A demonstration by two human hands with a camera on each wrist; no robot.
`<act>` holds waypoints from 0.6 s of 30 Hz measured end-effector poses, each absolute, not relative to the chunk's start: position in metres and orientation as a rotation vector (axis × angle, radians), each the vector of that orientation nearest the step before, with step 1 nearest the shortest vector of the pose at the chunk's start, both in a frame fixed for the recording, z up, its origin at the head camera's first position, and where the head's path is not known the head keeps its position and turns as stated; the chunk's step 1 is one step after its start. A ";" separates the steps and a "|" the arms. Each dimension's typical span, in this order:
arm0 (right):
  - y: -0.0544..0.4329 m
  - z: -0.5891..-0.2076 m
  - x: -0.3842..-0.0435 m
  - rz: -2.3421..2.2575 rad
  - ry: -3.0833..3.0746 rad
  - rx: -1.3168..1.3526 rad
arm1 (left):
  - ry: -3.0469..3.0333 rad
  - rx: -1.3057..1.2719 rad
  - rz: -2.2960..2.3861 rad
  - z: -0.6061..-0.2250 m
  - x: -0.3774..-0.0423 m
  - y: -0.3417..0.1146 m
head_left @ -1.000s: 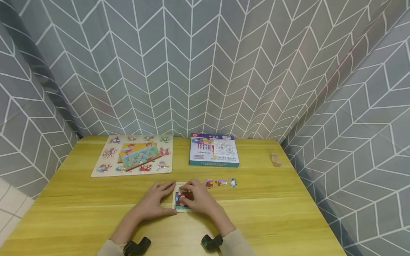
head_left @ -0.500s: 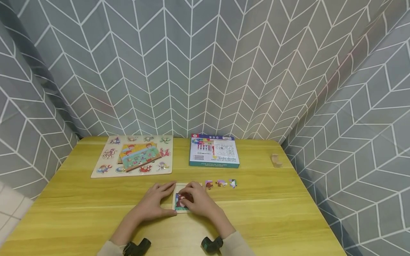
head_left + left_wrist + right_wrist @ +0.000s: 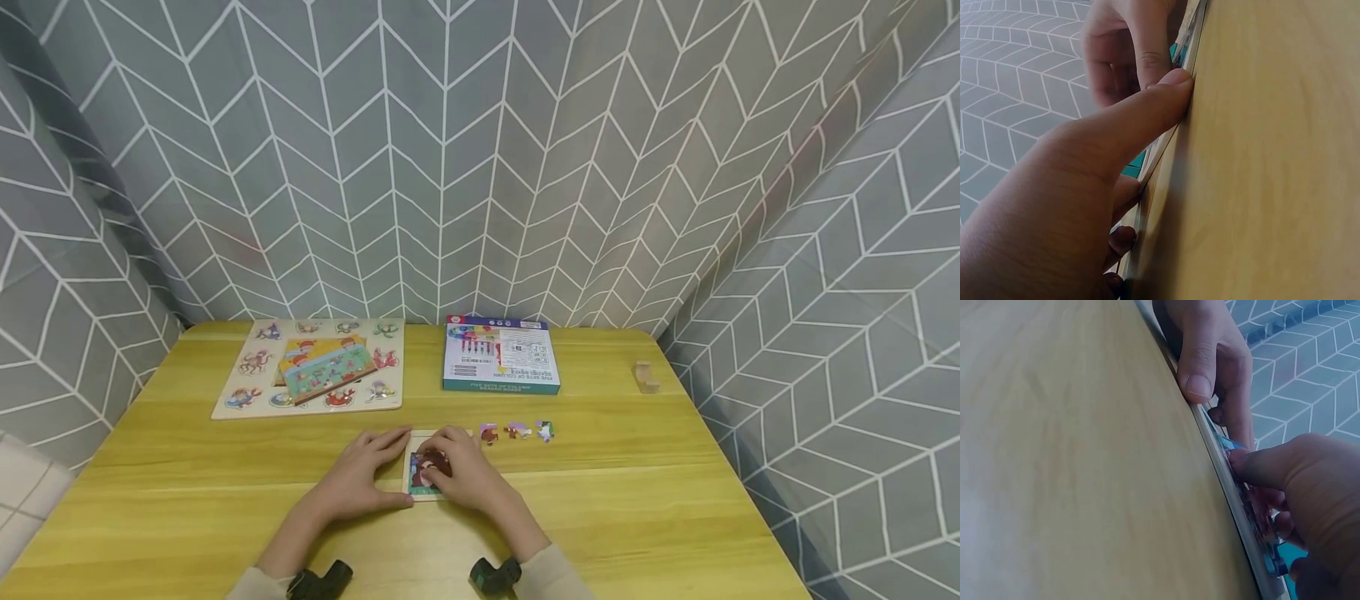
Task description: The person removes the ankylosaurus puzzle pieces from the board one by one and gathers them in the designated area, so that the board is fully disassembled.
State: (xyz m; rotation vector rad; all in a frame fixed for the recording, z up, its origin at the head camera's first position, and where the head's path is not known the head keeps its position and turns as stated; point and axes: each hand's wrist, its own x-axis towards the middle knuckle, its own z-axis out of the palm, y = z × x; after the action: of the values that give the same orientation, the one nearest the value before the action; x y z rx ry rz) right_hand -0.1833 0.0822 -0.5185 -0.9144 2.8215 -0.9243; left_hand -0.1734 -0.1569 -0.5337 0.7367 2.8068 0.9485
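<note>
A small wooden-framed jigsaw puzzle [image 3: 417, 490] lies on the table between both hands, with brown, blue and green picture pieces in its lower part. My left hand [image 3: 363, 475] holds the frame by its left side, thumb at the near corner and index finger at the far corner. In the left wrist view, the left thumb [image 3: 1175, 81] presses against the frame's edge. My right hand [image 3: 471, 468] bends over the frame's right half and covers it, thumb and fingers gripping a brown puzzle piece [image 3: 435, 458] in the picture. In the right wrist view its thumb [image 3: 1260, 464] touches the pieces.
Several loose puzzle pieces [image 3: 517, 430] lie in a row right of the frame's far corner. Behind are a boxed set [image 3: 501, 354] and a large animal peg board [image 3: 240, 367] with smaller boards on top. A small wooden block [image 3: 645, 377] stands near the right edge. A patterned curtain [image 3: 480, 167] hangs behind.
The right fingers shift slightly over the puzzle, showing a little more of the brown picture. The left hand, the frame and the loose pieces stay put.
</note>
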 end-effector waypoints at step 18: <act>0.085 -0.521 -0.187 -0.944 2.744 -0.986 | 2.810 0.730 0.962 -0.536 -0.173 -0.156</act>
State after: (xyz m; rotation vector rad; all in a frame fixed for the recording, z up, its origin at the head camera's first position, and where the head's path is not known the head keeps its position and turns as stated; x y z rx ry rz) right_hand -0.1866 0.0850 -0.5215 -0.9857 2.7437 -0.9442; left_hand -0.1728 -0.1562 -0.5357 0.7304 2.8097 0.9615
